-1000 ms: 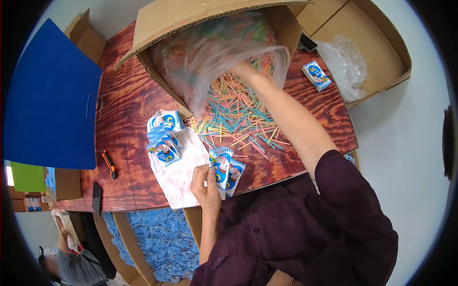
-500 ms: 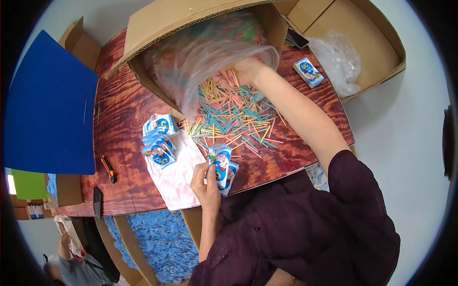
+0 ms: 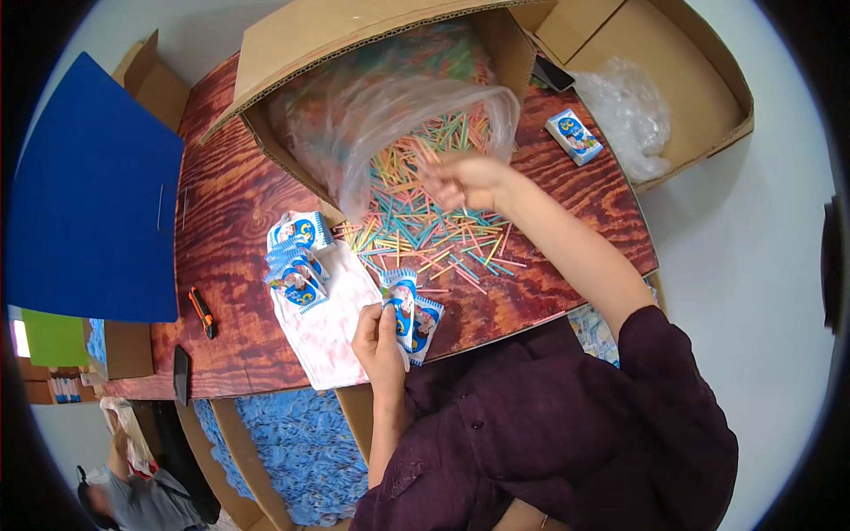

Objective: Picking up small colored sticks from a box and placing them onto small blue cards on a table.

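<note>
Small blue-and-white packets [image 3: 409, 305] with a cartoon picture sit fanned in the left hand [image 3: 379, 341], at the near edge of the counter [image 3: 226, 221], tilted and overlapping. Thin coloured sticks [image 3: 425, 232], pink, yellow, green, blue and orange, lie criss-crossed in a loose heap on the counter, spilling from the mouth of a clear plastic bag [image 3: 390, 115]. The right hand [image 3: 465, 180] hovers over the heap with a few sticks pinched in its fingers
</note>
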### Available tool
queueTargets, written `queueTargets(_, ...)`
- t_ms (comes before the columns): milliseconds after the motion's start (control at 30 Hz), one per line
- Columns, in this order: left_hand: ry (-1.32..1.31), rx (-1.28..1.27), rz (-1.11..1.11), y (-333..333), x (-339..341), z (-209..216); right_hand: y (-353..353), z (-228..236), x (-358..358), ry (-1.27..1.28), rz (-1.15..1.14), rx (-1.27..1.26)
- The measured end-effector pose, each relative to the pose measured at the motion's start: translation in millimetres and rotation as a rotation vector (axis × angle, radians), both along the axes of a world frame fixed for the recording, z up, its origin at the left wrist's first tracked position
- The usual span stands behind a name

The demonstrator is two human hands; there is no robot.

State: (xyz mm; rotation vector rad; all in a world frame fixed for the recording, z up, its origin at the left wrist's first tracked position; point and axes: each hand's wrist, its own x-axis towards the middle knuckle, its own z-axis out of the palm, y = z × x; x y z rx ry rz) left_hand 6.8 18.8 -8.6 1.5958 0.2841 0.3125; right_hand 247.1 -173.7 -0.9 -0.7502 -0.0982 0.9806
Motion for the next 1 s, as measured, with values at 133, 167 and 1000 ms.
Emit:
queueTargets(133, 0.038, -0.328, 0.020, -7, 27, -2, -1, -14, -52, 0.070, 0.170, -0.030)
queueTargets(167, -0.014, -0.362, 0.016, -9, 40, -5, 1, -16, -63, 0.063, 0.210, -0.055)
queueTargets(1000, -0.018, -0.672, -0.030, -27, 14, -19, 43, -51, -154, -0.599, -0.691, -0.413)
